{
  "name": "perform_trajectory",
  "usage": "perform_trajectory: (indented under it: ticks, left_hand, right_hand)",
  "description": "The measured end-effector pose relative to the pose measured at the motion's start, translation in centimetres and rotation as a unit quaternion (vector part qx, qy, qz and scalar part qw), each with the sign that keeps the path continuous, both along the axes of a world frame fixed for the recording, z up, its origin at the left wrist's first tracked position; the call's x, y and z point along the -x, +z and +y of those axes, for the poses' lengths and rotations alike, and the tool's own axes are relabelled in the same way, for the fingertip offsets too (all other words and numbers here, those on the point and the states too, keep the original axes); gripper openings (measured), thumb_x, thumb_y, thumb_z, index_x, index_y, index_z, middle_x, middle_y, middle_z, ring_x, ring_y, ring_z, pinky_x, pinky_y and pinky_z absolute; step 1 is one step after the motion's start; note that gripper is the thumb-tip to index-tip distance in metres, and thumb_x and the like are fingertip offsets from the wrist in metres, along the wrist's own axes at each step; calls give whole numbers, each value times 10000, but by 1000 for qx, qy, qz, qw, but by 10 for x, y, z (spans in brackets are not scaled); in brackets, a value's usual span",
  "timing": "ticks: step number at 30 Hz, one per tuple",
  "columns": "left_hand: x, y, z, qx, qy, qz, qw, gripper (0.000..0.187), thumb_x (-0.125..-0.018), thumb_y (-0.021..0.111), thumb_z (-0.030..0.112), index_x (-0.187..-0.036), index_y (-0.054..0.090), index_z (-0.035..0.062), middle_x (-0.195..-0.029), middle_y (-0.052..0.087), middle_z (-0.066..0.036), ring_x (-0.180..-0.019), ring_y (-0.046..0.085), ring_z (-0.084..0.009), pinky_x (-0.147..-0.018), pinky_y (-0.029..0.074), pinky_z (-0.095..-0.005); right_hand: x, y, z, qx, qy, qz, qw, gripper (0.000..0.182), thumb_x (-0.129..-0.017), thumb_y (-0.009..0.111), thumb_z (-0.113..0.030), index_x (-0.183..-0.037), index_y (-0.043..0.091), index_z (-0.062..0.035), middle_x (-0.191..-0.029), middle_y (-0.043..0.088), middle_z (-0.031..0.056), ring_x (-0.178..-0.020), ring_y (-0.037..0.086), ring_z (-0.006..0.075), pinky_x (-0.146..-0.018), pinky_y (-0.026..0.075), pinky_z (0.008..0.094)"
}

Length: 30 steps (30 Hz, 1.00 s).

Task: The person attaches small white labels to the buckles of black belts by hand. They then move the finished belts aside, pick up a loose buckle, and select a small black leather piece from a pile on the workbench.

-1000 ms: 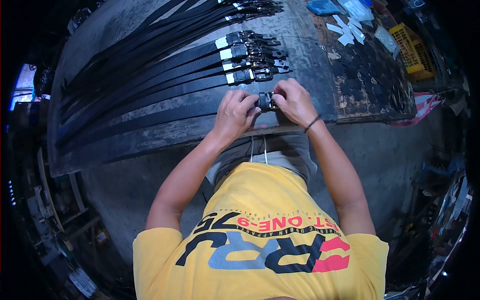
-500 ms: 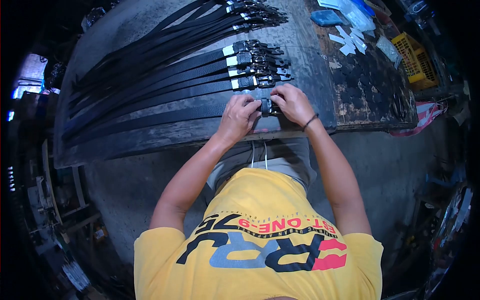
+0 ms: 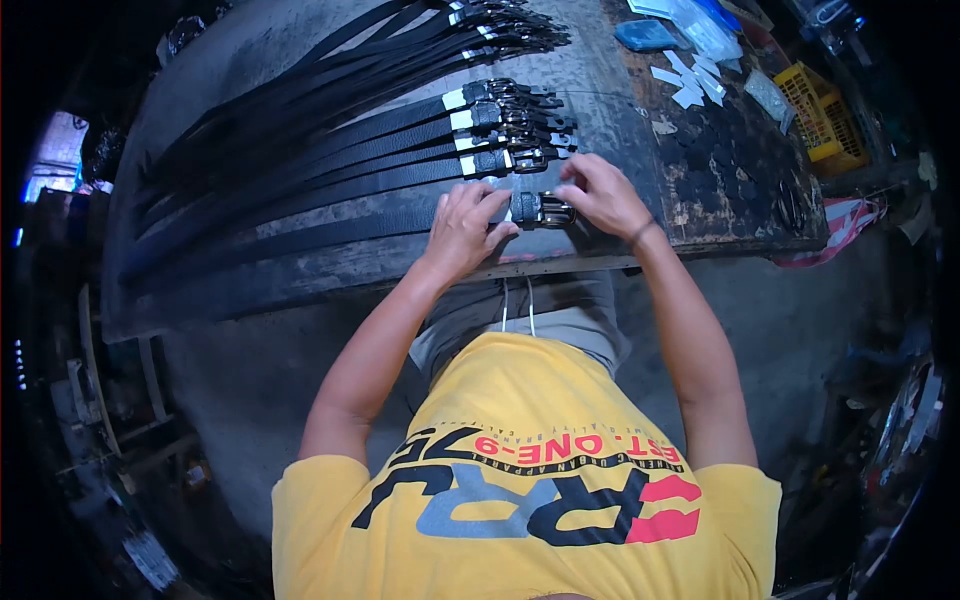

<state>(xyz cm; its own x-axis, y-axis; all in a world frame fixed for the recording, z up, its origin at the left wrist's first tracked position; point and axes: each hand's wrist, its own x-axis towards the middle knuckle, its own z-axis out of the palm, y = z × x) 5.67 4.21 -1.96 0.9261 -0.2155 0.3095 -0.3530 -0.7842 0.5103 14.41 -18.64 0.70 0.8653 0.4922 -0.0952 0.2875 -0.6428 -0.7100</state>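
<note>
Nearest my body, a black leather belt [image 3: 370,225] lies across the table, its metal buckle [image 3: 556,210] toward the right. My left hand [image 3: 463,230] holds this belt just left of the buckle, fingers over the strap and thumb on its near side. A white band shows on the strap beside the thumb. My right hand [image 3: 610,205] hovers at the right of the buckle, with bent fingers, thumb and forefinger apart, and nothing visible between them. Beyond my hands lies a group of similar black belts [image 3: 400,155], their buckles lined up on the right and white bands near them.
Another bunch of belts [image 3: 400,60] lies farther back on the worn table [image 3: 610,130]. At the table's right are white paper pieces [image 3: 690,80], a blue packet [image 3: 645,37] and clear plastic bags [image 3: 705,28]. A yellow crate [image 3: 815,115] stands past the right edge.
My right hand has come off the buckle and shifted right, uncovering it. My left hand has slid slightly left along the strap, its fingers more spread.
</note>
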Motion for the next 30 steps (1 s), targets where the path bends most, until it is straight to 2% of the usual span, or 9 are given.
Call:
perform_trajectory:
  ticks: [2, 5, 10, 12, 17, 19, 24, 27, 30]
  left_hand:
    - [-1, -7, 3, -3, -16, -24, 1000, 432, -746, 756, 258, -1125, 631, 91, -1077, 594, -84, -1020, 522, -287, -864, 407, -412]
    - [-7, -5, 3, -22, -19, 6, 1000, 430, -755, 746, 289, -1116, 637, 82, -1078, 596, -91, -1020, 525, -290, -871, 406, -412]
    - [-3, 0, 11, -53, -20, -32, 998, 597, -729, 746, 395, -1227, 575, 113, -1123, 588, -89, -1044, 522, -291, -883, 400, -421]
    - [-3, 0, 20, -65, -23, -40, 997, 679, -721, 753, 404, -1296, 516, 131, -1103, 585, -96, -1036, 526, -289, -875, 401, -425]
    - [16, 6, 81, -95, -20, 9, 995, 434, -715, 746, 191, -1096, 549, 118, -902, 526, -101, -919, 580, -306, -780, 455, -390]
    - [31, 17, 116, -95, 8, 21, 995, 422, -704, 718, 129, -1091, 552, 113, -916, 541, -96, -894, 589, -313, -783, 470, -406]
    - [69, 19, 196, -88, 77, 48, 992, 375, -662, 627, 36, -1031, 574, 79, -1004, 631, -117, -949, 611, -326, -792, 489, -446]
    - [84, 43, 235, -74, 119, 169, 976, 306, -678, 651, 89, -981, 606, 91, -974, 647, -100, -944, 617, -328, -774, 503, -425]
    - [97, 69, 275, -82, 121, 139, 979, 488, -604, 833, 406, -940, 661, 97, -917, 658, -85, -878, 642, -294, -737, 515, -373]
  right_hand:
    - [20, 3, -18, 41, 49, -160, 985, 315, -729, 731, -279, -974, 633, -109, -1034, 594, 115, -999, 551, 326, -840, 444, 414]
    - [36, -11, -18, 68, 80, -244, 964, 356, -714, 758, -272, -1017, 627, -138, -1122, 545, 99, -1101, 491, 317, -914, 394, 433]
    - [36, -20, -8, 109, 108, -280, 948, 209, -772, 696, -173, -926, 568, -114, -1135, 538, 96, -1140, 487, 297, -1003, 282, 613]
    - [33, -13, -11, 109, 140, -314, 933, 233, -753, 693, -145, -933, 555, -90, -1123, 548, 101, -1146, 493, 289, -998, 299, 586]
    - [15, 68, -49, 108, 174, -382, 901, 221, -742, 641, -48, -939, 540, -55, -1155, 575, 147, -1134, 525, 347, -964, 362, 525]
    - [1, 88, -88, 121, 102, -304, 940, 144, -817, 566, -58, -954, 544, -20, -1215, 549, 183, -1117, 503, 380, -989, 359, 454]
    - [-54, 87, -230, 135, -86, -278, 947, 188, -974, 437, -161, -995, 497, 15, -1340, 452, 201, -1145, 471, 321, -1012, 325, 369]
    - [-92, 72, -323, 203, -111, -336, 913, 223, -1009, 403, -175, -1069, 495, 19, -1360, 450, 173, -1176, 472, 266, -1015, 329, 347]
    - [-123, 77, -353, 124, -192, -242, 943, 281, -1018, 420, -213, -1145, 503, 23, -1243, 518, 131, -1140, 487, 218, -1001, 346, 323]
